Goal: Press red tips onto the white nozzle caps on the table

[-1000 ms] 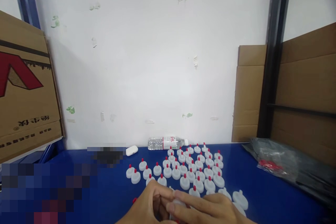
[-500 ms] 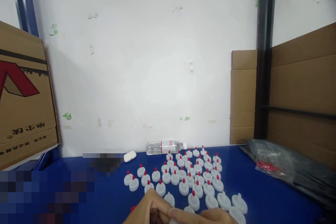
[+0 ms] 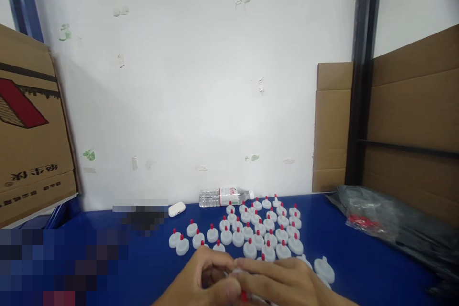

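In the head view, the left hand (image 3: 206, 279) and right hand (image 3: 283, 279) curl together, fingers closed on a mostly hidden white piece (image 3: 237, 271) between them, equally near both; I can't tell its long axis.

Red-tipped white caps (image 3: 250, 250), blue table (image 3: 150, 253)

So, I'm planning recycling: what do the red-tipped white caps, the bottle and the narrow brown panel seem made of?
White caps: probably plastic, satin, judging by their smooth, slightly cloudy look.
Bottle: likely clear plastic, glossy, with see-through ribbed walls.
Brown panel: apparently cardboard, matte, with crosswise creases.
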The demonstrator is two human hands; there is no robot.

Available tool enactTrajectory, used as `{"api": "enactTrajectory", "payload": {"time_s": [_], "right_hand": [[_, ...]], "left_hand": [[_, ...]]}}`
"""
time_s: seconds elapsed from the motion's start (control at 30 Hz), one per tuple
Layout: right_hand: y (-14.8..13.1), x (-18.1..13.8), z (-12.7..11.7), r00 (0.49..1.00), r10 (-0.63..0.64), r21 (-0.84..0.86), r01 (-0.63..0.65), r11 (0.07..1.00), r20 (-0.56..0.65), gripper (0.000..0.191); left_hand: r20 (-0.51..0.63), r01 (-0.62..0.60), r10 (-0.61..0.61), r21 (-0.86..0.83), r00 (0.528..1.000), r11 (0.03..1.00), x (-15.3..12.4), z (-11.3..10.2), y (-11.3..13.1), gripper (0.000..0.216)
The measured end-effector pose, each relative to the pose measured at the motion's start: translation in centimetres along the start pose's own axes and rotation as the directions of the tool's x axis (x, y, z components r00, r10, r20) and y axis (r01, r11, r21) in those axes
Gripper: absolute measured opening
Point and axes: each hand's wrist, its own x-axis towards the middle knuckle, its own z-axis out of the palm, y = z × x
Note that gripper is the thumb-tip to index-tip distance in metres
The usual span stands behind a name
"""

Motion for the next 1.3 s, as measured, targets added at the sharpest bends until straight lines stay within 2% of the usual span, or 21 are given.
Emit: {"api": "enactTrajectory", "payload": {"time_s": [0.1, 0.13, 0.23, 0.3, 0.4, 0.47, 0.53, 0.7, 0.9, 1.07, 1.2, 1.3], "right_hand": [[0.7, 0.1, -0.3, 0.999, -0.023, -0.082, 0.02, 0.996, -0.032, 0.023], [1.0, -0.1, -0.3, 0.999, -0.005, -0.096, 0.002, 0.995, -0.031, 0.025], [1.8, -0.7, 0.2, 0.995, 0.095, -0.092, -0.097, 0.991, -0.018, 0.026], [2.3, -1.3, 0.7, 0.988, 0.153, -0.075, -0.151, 0.986, 0.02, 0.026], [2.9, -2.1, 1.4, 0.968, 0.229, -0.061, -0.224, 0.973, 0.097, 0.028], [3.1, -2.4, 1.6, 0.953, 0.272, -0.058, -0.266, 0.962, 0.134, 0.027], [3.3, -2.5, 1.6, 0.935, 0.314, -0.048, -0.31, 0.949, 0.163, 0.027], [3.3, -2.4, 1.5, 0.879, 0.359, -0.01, -0.375, 0.927, 0.315, 0.041], [3.3, -2.1, 2.0, 0.884, 0.337, 0.08, -0.381, 0.921, 0.325, 0.02], [3.1, -1.9, 2.1, 0.87, 0.354, 0.036, -0.388, 0.921, 0.343, 0.008], [3.1, -2.0, 2.4, 0.845, 0.366, 0.018, -0.404, 0.914, 0.39, 0.008], [3.3, -2.2, 2.7, 0.827, 0.379, 0.029, -0.428, 0.903, 0.416, 0.009]], "left_hand": [[-0.086, -0.005, 0.023, 0.2, 0.996, 0.98, 0.5, -1.2, 0.9, 0.062], [-0.125, -0.028, 0.069, 0.302, 0.99, 0.953, 0.7, -1.8, 1.2, 0.056], [-0.1, 0.059, -0.015, 0.459, 0.995, 0.887, 0.9, -3.6, 2.0, 0.045], [-0.088, 0.106, -0.066, 0.618, 0.994, 0.779, 0.8, -4.4, 2.4, 0.037], [-0.105, 0.127, -0.072, 0.803, 0.992, 0.582, 0.3, -4.9, 3.0, 0.022], [-0.098, 0.152, -0.126, 0.817, 0.987, 0.556, 0.0, -4.8, 3.3, 0.011], [-0.074, 0.184, -0.208, 0.791, 0.975, 0.583, -0.2, -4.8, 3.5, 0.008], [-0.045, 0.213, -0.277, 0.759, 0.96, 0.615, -0.4, -5.3, 3.6, 0.018], [0.019, 0.251, -0.378, 0.717, 0.926, 0.651, -0.4, -5.2, 3.2, 0.033], [0.034, 0.211, -0.345, 0.734, 0.938, 0.645, -0.3, -4.6, 2.6, 0.012], [0.033, 0.177, -0.318, 0.774, 0.948, 0.607, -0.4, -4.3, 2.7, 0.015], [0.005, 0.125, -0.216, 0.802, 0.976, 0.584, -0.3, -4.1, 2.9, 0.015]]}}
